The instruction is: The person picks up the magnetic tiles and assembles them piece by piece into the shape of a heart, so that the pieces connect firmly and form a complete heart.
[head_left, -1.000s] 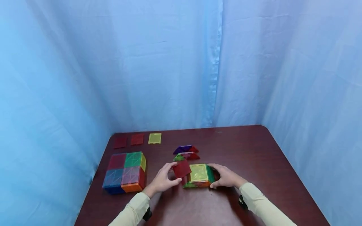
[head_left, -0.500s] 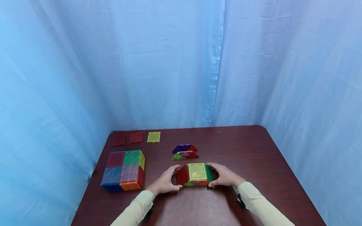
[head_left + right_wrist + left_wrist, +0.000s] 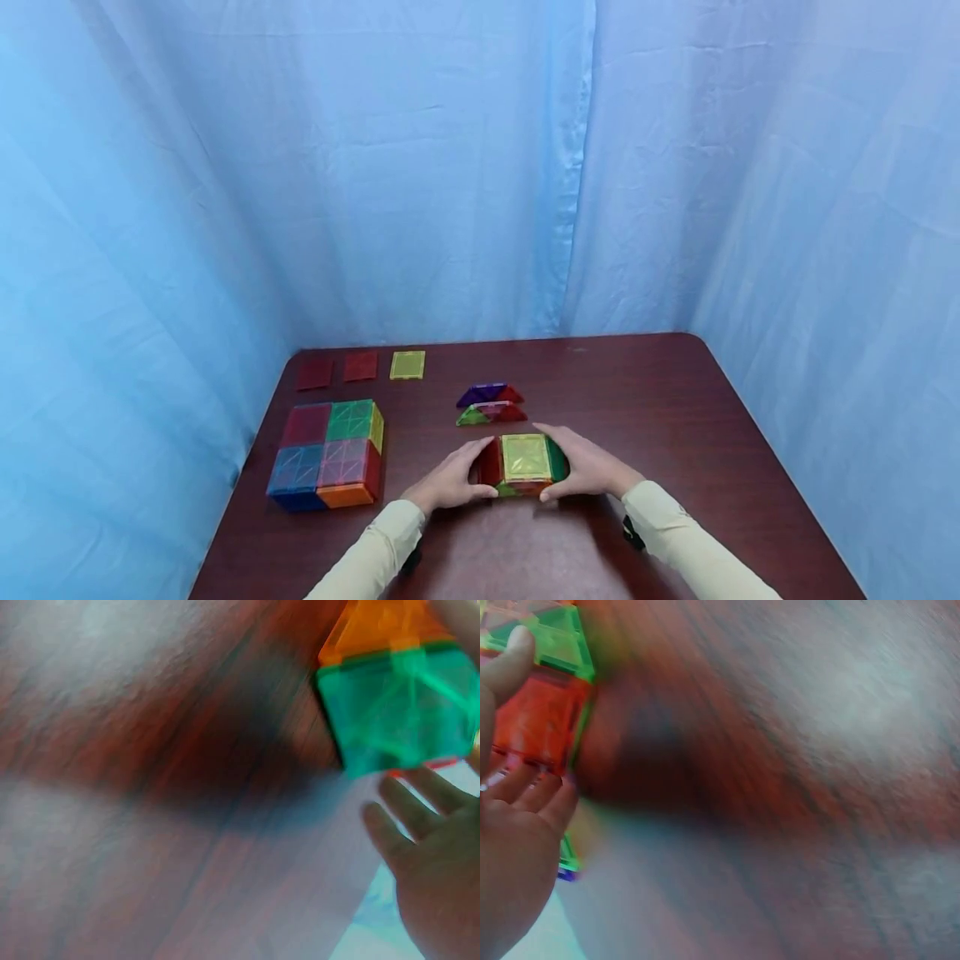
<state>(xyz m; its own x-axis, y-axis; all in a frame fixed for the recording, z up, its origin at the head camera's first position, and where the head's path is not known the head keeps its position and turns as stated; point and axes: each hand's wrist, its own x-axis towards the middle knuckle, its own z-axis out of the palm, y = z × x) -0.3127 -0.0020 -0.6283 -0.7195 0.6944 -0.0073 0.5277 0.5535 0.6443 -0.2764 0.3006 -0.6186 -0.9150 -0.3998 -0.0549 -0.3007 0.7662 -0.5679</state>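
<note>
A small structure of translucent magnetic tiles sits at the table's middle front in the head view. A yellow square tile (image 3: 525,457) forms its top, with a red tile (image 3: 490,465) sloping down the left and a green tile (image 3: 405,712) down the right. My left hand (image 3: 448,482) grips the left end, thumb at the front by a green triangle (image 3: 559,641) and fingers behind the red tile. My right hand (image 3: 591,465) holds the right end, thumb at the front by the orange piece (image 3: 382,630), fingers toward the back. The palms hide part of both slopes.
On the left stands a larger block of magnetic tiles (image 3: 327,450). Two red square tiles (image 3: 361,367) and a yellow one (image 3: 407,365) lie flat behind it. Two trapezoid tile strips, one purple and red (image 3: 489,394), one green and red (image 3: 491,413), lie beyond the structure.
The red tile, tilted in my left hand a second ago, now lies against the structure's left slope. Both hands have moved inward and closer around the ends.
</note>
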